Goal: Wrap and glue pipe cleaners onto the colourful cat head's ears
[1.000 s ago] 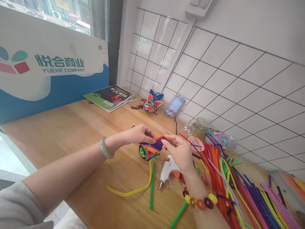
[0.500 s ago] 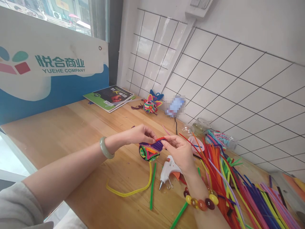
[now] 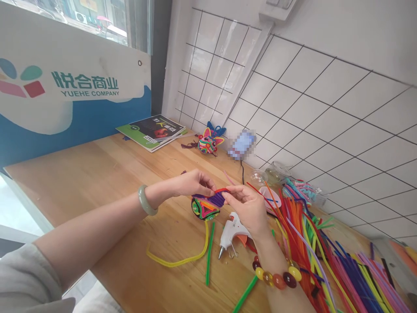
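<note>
My left hand (image 3: 192,182) and my right hand (image 3: 246,206) meet over the wooden table (image 3: 97,174), both pinching a short red pipe cleaner (image 3: 221,190) that arches between the fingertips. Just beneath them sits a multicoloured pipe-cleaner craft piece (image 3: 206,206) with purple strands on top; whether the red piece is joined to it I cannot tell. A long yellow pipe cleaner (image 3: 182,258) trails from the craft piece across the table. My left wrist wears a pale green bangle, my right wrist a beaded bracelet.
A white glue gun (image 3: 230,232) lies below my right hand, with green pipe cleaners (image 3: 209,252) beside it. A large heap of coloured pipe cleaners (image 3: 325,261) covers the right side. A finished colourful figure (image 3: 207,143), booklets (image 3: 153,131) and glass jars (image 3: 276,174) line the tiled wall.
The hands keep the same pinch on the red pipe cleaner; only the camera has shifted slightly, moving the scene a little to the right and down.
</note>
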The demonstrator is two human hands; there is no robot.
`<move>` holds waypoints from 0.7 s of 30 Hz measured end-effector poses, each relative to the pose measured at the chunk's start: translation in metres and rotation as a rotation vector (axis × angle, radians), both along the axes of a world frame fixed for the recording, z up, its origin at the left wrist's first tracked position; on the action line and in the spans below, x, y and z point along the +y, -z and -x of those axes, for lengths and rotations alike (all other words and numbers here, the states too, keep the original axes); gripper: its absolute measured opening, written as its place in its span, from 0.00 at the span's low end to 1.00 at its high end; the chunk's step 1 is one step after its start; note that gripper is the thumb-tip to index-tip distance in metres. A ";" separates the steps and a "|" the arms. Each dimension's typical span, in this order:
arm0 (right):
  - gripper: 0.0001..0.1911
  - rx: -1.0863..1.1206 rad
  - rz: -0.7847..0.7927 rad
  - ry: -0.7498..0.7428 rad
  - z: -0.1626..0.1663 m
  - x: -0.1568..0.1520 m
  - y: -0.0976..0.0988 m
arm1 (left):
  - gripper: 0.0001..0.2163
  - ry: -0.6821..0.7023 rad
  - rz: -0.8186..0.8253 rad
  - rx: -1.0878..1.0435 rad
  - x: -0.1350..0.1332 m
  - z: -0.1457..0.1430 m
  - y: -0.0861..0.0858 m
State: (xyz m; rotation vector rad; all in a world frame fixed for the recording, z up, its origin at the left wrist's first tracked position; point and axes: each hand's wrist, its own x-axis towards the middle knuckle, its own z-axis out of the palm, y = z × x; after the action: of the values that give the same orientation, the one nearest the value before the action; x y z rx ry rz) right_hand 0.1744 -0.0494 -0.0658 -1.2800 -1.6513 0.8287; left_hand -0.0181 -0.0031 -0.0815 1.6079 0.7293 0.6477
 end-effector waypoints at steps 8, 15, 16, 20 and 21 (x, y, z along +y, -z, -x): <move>0.09 -0.008 -0.006 -0.007 -0.001 0.000 0.000 | 0.09 0.013 0.009 -0.017 -0.001 0.000 0.000; 0.09 -0.031 -0.008 0.004 0.000 0.000 0.001 | 0.11 -0.005 -0.002 0.011 -0.001 0.000 0.001; 0.09 -0.032 -0.008 0.007 0.000 0.000 0.001 | 0.11 -0.005 0.000 0.012 -0.001 0.000 0.001; 0.09 -0.024 0.001 0.000 0.001 -0.001 0.000 | 0.10 0.000 0.026 -0.011 -0.002 0.000 0.000; 0.09 -0.026 0.003 -0.003 0.001 -0.001 0.000 | 0.10 0.001 0.033 -0.020 -0.002 0.000 0.000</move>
State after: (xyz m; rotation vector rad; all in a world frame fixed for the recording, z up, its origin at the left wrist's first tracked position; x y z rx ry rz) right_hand 0.1737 -0.0501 -0.0660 -1.2954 -1.6731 0.8196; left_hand -0.0177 -0.0053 -0.0815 1.5697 0.7213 0.6467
